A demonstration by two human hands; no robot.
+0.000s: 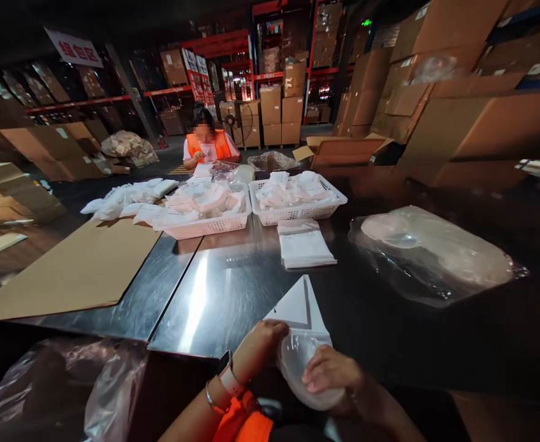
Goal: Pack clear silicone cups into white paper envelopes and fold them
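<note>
My left hand (263, 347) and my right hand (332, 371) both grip a small clear plastic bag (303, 368) at the near edge of the steel table (215, 294). A white triangular folded sheet (300, 307) sticks out of the bag's far end and lies on the table. My left wrist wears a watch and a bracelet. An orange sleeve shows below my hands.
A stack of white flat packets (304, 245) lies ahead. Two white baskets (297, 212) (205, 226) full of white packets stand beyond it. A flat cardboard sheet (77, 270) lies left, a large clear bag (431, 252) right. A person in an orange vest (208, 147) sits opposite.
</note>
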